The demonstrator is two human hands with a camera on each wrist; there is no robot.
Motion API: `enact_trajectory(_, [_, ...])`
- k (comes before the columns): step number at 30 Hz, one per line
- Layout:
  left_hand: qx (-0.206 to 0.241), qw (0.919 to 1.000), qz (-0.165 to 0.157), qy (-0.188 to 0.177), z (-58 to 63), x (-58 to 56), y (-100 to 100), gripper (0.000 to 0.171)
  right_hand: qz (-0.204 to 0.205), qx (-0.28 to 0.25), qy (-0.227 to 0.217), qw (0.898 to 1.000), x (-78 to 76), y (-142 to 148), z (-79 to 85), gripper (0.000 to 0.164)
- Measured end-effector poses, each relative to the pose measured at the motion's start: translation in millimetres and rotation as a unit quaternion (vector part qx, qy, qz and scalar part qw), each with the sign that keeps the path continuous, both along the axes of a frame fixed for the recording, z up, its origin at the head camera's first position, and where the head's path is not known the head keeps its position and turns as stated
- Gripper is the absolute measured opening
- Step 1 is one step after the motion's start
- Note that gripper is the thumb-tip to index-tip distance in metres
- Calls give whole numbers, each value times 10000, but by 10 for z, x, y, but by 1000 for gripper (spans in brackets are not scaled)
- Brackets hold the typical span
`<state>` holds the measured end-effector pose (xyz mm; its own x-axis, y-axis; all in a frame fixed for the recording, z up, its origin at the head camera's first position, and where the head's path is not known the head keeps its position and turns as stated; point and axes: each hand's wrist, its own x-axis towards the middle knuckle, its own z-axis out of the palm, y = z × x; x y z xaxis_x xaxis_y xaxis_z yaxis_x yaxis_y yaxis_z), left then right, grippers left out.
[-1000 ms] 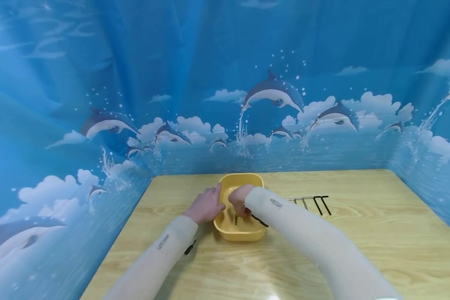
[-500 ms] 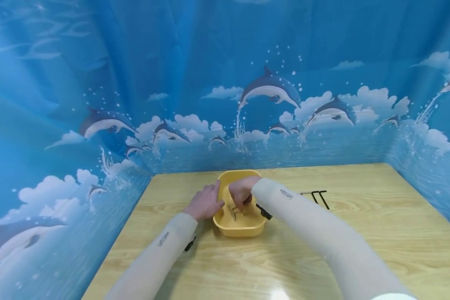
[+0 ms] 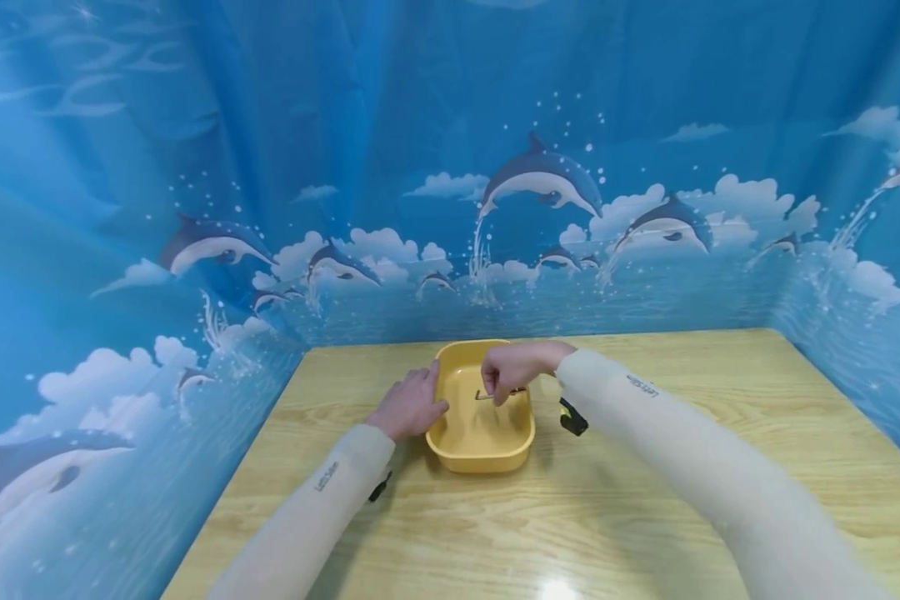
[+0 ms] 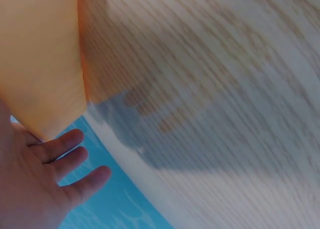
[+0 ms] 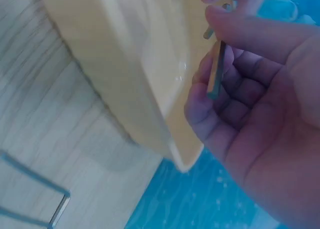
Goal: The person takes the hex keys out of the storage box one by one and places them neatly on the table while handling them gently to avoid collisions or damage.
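Observation:
A yellow plastic basin [image 3: 472,462] stands near the back of the table. My left hand [image 3: 408,406] holds its left rim, the thumb reaching over the edge. Several fingers of that hand [image 4: 50,171] stretch along the outer wall in the left wrist view. Above the basin's right side, my right hand [image 3: 512,367] pinches a metal hex key [image 3: 484,396] between thumb and fingers. The right wrist view shows the hex key's long end [image 5: 216,76] pointing toward the palm; the middle is covered by the thumb.
Bent metal rods like hex keys [image 5: 35,176] lie on the wood-grain table [image 5: 75,139] beside the basin, hidden behind the right arm in the head view. A blue dolphin-print curtain [image 3: 390,283] encloses the back and sides.
My right hand has lifted the hex key from low inside the basin and moved right, toward the right rim. My left hand stays at the left rim.

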<state>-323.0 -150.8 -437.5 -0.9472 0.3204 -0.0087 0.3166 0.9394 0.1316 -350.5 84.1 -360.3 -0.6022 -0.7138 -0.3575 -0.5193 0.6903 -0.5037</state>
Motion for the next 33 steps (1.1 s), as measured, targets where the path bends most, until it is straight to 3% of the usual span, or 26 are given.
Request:
enact_trajectory(13, [116, 9998, -142, -122, 31, -5, 58, 79, -485, -855, 249, 9949, 180, 765, 110, 7])
enact_trajectory(24, [154, 9996, -59, -217, 65, 46, 22, 79, -1318, -1202, 421, 9831, 295, 1371, -63, 10])
enact_trajectory(33, [225, 9996, -69, -160, 63, 65, 0, 79, -2164, -1336, 854, 9633, 370, 1825, -236, 11])
